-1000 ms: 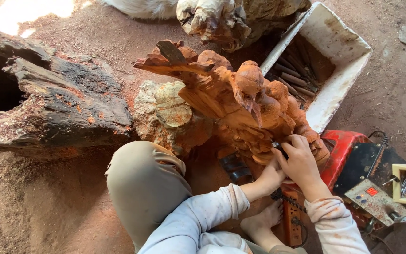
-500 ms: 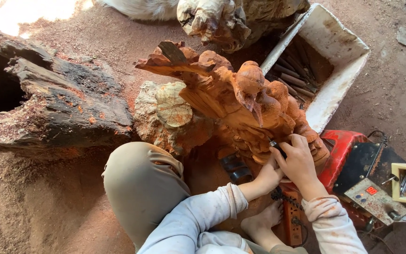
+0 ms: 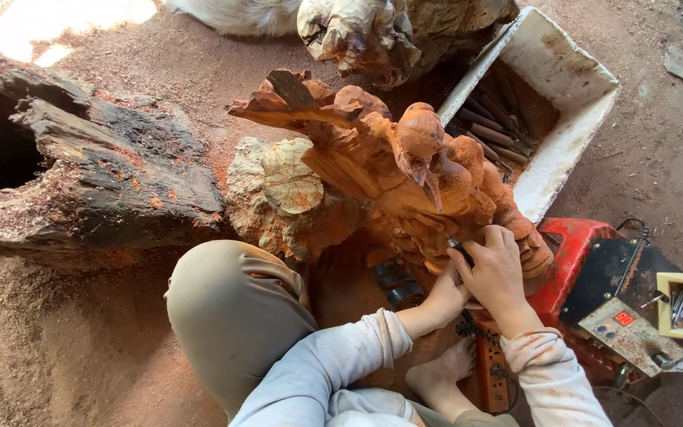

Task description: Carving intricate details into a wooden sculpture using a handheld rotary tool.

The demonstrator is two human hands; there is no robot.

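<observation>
Both hands work low on the carving (image 3: 405, 170): the right hand (image 3: 496, 273) is closed around a dark tool (image 3: 460, 251), the left hand (image 3: 446, 294) curled beside it against the wood. Behind the carving, a white tub (image 3: 563, 150) holds dark chisels (image 3: 492, 119).

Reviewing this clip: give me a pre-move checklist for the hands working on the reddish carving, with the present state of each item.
1. Right hand on the small dark tool: ok, fingers wrap it.
2. Left hand braced beside the right, low on the wood carving: ok.
3. Tool tip seated on the wood: cannot tell, hidden by fingers.
4. Bare foot away from the tool: ok, it lies below both hands.
5. Carving steady: cannot tell, its base is hidden.
6. White tray of chisels beside the carving: ok.
</observation>
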